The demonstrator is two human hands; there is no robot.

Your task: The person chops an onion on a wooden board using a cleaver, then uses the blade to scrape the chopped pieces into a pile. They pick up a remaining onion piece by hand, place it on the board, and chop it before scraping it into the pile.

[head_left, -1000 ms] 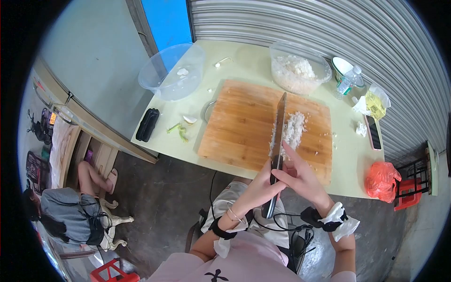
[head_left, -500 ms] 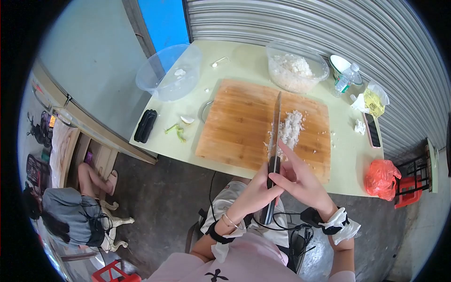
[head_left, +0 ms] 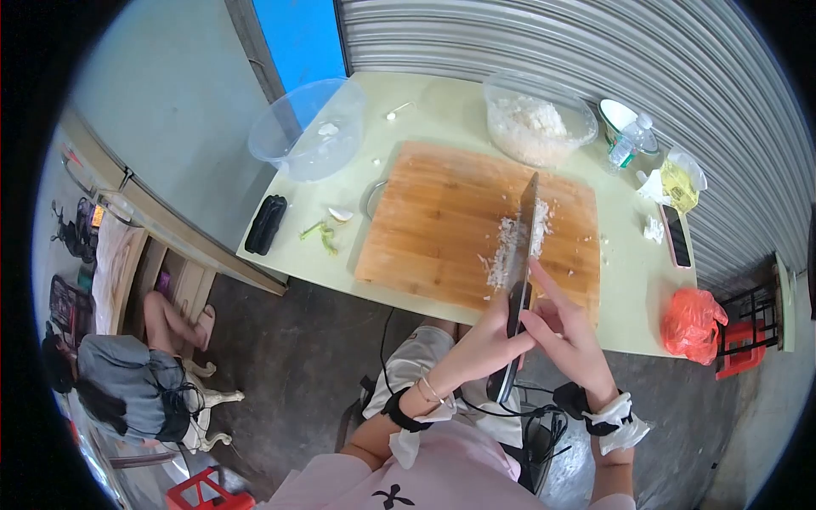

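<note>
My left hand is wrapped round the black handle of a large kitchen knife. My right hand is on the same knife, its thumb at the handle and its index finger stretched along the lower blade. Edge-down, the blade stands in a pile of finely chopped white food, with bits on both sides. Under it lies a wooden cutting board. I cannot make out exactly what the white food is.
Behind the board stands a clear tub of white chopped food; a larger clear basin is at the left. A bottle, phone and red bag line the right side. A person sits at far left.
The knife and both hands have shifted to the right across the pile. More chopped bits now show on the left of the blade.
</note>
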